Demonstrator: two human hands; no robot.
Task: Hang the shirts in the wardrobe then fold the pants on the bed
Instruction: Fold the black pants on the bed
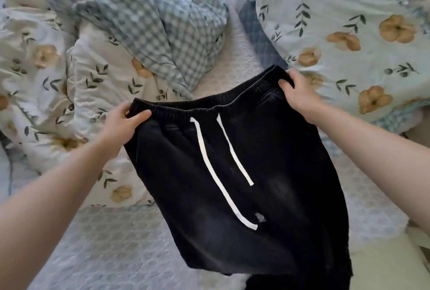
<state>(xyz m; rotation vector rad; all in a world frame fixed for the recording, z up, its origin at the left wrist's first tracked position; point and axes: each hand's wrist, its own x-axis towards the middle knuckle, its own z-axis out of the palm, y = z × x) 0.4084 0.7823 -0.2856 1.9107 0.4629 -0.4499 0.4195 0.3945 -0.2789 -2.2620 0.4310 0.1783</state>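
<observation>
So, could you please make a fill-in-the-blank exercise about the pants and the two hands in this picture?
1. The left hand and the right hand both grip the black pants at the ____.
2. The drawstring on the front of the pants is ____ in colour.
3. The number of drawstring ends hanging down is ____.
4. The blue blanket beyond the left hand has a ____ pattern.

Missing words: waistband; white; two; checked.
</observation>
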